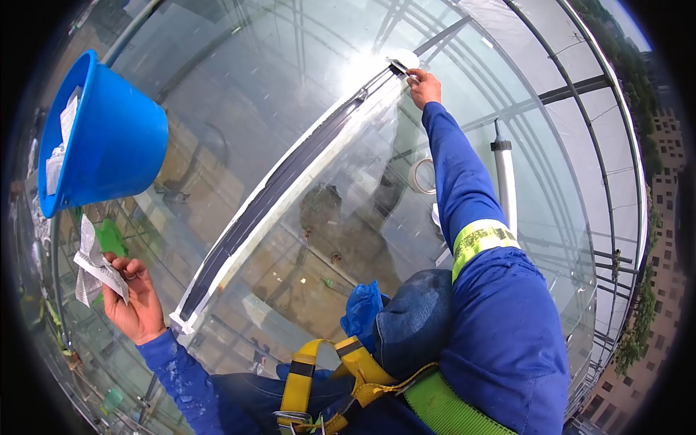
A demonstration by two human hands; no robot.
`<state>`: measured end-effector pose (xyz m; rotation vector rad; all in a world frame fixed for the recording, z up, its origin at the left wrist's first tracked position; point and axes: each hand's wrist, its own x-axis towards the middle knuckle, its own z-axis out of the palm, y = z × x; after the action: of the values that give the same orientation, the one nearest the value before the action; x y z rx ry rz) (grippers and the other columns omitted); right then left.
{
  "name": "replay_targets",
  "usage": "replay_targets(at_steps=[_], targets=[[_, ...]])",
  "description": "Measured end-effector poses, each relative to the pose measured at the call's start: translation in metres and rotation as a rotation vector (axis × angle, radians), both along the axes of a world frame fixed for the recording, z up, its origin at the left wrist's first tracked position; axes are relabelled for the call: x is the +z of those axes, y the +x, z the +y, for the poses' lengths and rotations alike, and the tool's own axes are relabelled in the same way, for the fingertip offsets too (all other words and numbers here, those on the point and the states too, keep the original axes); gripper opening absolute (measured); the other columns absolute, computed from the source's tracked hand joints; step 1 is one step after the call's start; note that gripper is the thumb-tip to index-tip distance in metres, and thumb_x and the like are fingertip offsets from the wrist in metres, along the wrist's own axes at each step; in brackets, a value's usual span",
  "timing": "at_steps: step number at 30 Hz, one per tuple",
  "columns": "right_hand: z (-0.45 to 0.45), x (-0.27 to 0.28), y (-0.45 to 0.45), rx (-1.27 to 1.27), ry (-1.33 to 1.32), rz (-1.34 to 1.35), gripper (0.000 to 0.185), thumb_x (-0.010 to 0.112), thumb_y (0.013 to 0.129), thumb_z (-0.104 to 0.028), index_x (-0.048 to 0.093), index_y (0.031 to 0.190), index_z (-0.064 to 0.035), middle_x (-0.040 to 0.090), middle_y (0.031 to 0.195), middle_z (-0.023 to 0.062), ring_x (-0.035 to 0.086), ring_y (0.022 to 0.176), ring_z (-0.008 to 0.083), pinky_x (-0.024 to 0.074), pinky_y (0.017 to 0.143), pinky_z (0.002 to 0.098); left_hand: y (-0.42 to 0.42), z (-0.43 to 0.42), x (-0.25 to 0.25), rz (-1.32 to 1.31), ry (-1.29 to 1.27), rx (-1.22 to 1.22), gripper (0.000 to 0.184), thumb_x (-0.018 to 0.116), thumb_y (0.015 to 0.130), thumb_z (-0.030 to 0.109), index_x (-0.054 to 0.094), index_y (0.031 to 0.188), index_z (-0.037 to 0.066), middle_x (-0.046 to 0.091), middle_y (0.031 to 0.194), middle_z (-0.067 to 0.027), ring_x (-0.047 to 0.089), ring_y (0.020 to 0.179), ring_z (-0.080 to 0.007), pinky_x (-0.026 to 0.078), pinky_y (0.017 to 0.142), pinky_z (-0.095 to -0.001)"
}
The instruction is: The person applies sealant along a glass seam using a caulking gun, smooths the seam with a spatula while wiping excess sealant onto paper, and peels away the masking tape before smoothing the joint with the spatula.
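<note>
My left hand (138, 304) pinches a crumpled sheet of newspaper (98, 264) at the left, below the blue bucket. At the far end of a long glass joint, my right hand (425, 88) grips a small flat scraper-like tool (399, 67), partly hidden by the fingers. The tool's tip meets the joint. A dark strip of sealant (268, 194) runs along the joint between two bands of white masking tape (290, 187); its surface looks smooth near me and uneven farther up.
The blue bucket (123, 138) holds crumpled newspaper. A sealant gun (505, 181) and a tape roll (422, 176) lie on the glass panel (348, 210) to the right. A yellow harness strap (301, 373) crosses my body. Metal framing shows below the glass; buildings stand far right.
</note>
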<state>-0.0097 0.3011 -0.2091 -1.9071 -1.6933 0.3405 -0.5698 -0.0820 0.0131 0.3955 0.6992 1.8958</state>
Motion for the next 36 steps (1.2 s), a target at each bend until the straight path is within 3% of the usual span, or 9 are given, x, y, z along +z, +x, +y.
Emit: replay_targets(at_steps=[4,7,14,17,20,21,28,36], targets=[[0.005,-0.003,0.004,-0.008,-0.008,-0.054,0.026,0.071,0.083,-0.019,0.072,0.109,-0.0190,0.069,0.102,0.0171,0.067,0.094,0.0306,0.0517,0.085,0.0374,0.001,-0.001,0.000,0.004,-0.005,-0.008,0.034,0.046,0.100,0.014,0.046,0.129,-0.005,0.054,0.122,-0.0124,0.055,0.103,-0.0218,0.044,0.088,-0.0376],[0.012,-0.004,0.006,0.010,-0.042,-0.159,0.024,0.070,0.084,-0.022,0.072,0.108,-0.0197,0.070,0.099,0.0158,0.067,0.091,0.0291,0.0518,0.084,0.0365,0.003,0.000,0.000,0.004,-0.008,0.002,0.034,0.046,0.100,0.014,0.046,0.128,-0.005,0.054,0.122,-0.0126,0.055,0.103,-0.0219,0.044,0.088,-0.0377],[0.010,-0.024,-0.007,0.082,-0.166,-0.114,0.021,0.069,0.086,-0.025,0.073,0.106,-0.0188,0.072,0.083,0.0107,0.068,0.081,0.0221,0.0525,0.081,0.0321,0.003,-0.003,0.003,-0.017,0.025,0.003,0.034,0.045,0.101,0.013,0.047,0.129,-0.005,0.054,0.122,-0.0143,0.055,0.103,-0.0233,0.044,0.087,-0.0384],[-0.016,-0.019,-0.027,0.081,-0.174,-0.117,0.023,0.069,0.086,-0.025,0.072,0.106,-0.0168,0.072,0.089,0.0123,0.069,0.084,0.0242,0.0533,0.081,0.0338,-0.004,-0.012,0.007,-0.014,0.045,0.003,0.034,0.044,0.101,0.013,0.046,0.129,-0.005,0.054,0.123,-0.0150,0.054,0.103,-0.0235,0.044,0.087,-0.0385],[-0.035,-0.013,-0.048,0.054,-0.295,0.054,0.025,0.069,0.083,-0.022,0.072,0.108,-0.0191,0.069,0.105,0.0167,0.066,0.098,0.0311,0.0516,0.087,0.0393,-0.015,-0.023,0.007,-0.004,0.064,0.022,0.034,0.044,0.101,0.013,0.046,0.129,-0.005,0.054,0.122,-0.0154,0.054,0.103,-0.0233,0.044,0.087,-0.0384],[-0.042,-0.016,-0.055,0.096,-0.184,-0.029,0.024,0.068,0.085,-0.022,0.072,0.108,-0.0144,0.072,0.094,0.0142,0.069,0.086,0.0270,0.0532,0.081,0.0353,-0.018,-0.030,0.010,0.001,0.080,0.021,0.034,0.044,0.101,0.013,0.046,0.129,-0.006,0.054,0.123,-0.0155,0.054,0.103,-0.0232,0.044,0.087,-0.0382],[-0.076,0.006,-0.093,0.058,-0.282,0.027,0.029,0.069,0.083,-0.020,0.070,0.112,-0.0173,0.070,0.098,0.0156,0.068,0.091,0.0293,0.0517,0.085,0.0371,-0.038,-0.078,0.032,0.009,0.133,0.061,0.036,0.047,0.099,0.014,0.046,0.130,-0.005,0.054,0.124,-0.0149,0.053,0.102,-0.0224,0.043,0.087,-0.0372],[-0.108,-0.003,-0.122,0.073,-0.258,-0.087,0.029,0.069,0.083,-0.021,0.070,0.112,-0.0185,0.070,0.098,0.0149,0.067,0.095,0.0297,0.0508,0.087,0.0379,-0.050,-0.117,0.045,0.040,0.172,0.056,0.035,0.046,0.099,0.012,0.044,0.132,-0.002,0.051,0.124,-0.0139,0.051,0.104,-0.0234,0.041,0.087,-0.0379]])
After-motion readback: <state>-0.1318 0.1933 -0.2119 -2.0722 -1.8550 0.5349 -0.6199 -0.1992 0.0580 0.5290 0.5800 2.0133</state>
